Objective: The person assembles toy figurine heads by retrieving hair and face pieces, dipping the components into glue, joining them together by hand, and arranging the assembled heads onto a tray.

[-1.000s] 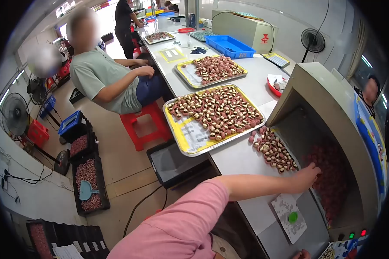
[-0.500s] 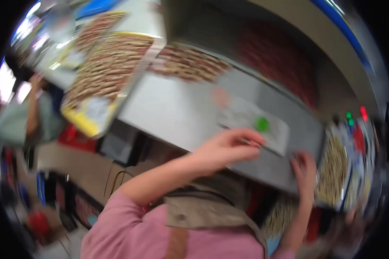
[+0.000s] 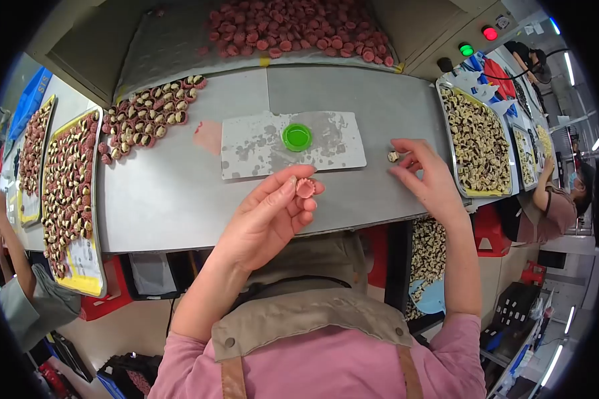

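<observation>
My left hand [image 3: 266, 216] is turned palm up over the front of the table, thumb and fingers closed on a small pink fluted cup [image 3: 305, 188] with its hollow side facing me. To the right, my right hand [image 3: 429, 176] reaches over the tabletop with thumb and index finger apart. Between those fingertips lies a small cream-and-dark piece [image 3: 393, 157]. Beyond my left hand, a shallow green dish [image 3: 297, 137] sits on a white card [image 3: 246, 143] spotted with wet-looking grey patches.
Many pink cups [image 3: 299, 30] lie at the back under a machine housing. Filled cups cluster at left [image 3: 154, 113], beside a loaded tray [image 3: 101, 256]. A tray of cream-and-dark pieces [image 3: 479, 143] stands at right. Other people [image 3: 555, 213] are at both sides.
The view has swung and sharpened. My left hand has turned palm up, showing the pink cup. My right hand has moved from near the table's front edge to the small cream-and-dark piece.
</observation>
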A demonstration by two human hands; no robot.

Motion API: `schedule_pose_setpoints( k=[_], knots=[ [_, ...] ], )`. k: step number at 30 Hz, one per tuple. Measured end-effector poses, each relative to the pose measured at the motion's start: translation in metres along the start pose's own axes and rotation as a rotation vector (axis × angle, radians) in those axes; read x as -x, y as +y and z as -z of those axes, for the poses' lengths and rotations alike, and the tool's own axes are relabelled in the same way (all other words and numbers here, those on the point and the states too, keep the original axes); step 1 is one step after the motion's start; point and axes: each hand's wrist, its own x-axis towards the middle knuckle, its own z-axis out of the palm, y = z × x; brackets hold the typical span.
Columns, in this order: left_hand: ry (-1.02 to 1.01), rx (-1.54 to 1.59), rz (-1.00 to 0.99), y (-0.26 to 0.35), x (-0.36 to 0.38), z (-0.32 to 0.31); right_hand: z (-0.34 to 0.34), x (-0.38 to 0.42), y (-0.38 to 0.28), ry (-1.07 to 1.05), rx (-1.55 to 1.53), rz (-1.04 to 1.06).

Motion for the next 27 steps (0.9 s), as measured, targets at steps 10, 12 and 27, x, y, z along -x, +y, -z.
schedule_pose_setpoints(
  k=[10, 12, 27],
  knots=[
    [-0.017, 0.006, -0.007, 0.006, -0.001, 0.001, -0.015, -0.008, -0.007, 0.022, 0.083, 0.051],
    [-0.014, -0.005, -0.005, 0.007, 0.000, 0.000, -0.017, -0.007, -0.006, 0.026, 0.051, 0.058],
    [0.037, -0.152, -0.164, 0.004, -0.001, 0.002, -0.038, 0.001, 0.003, 0.303, 0.117, -0.017]
  ],
)
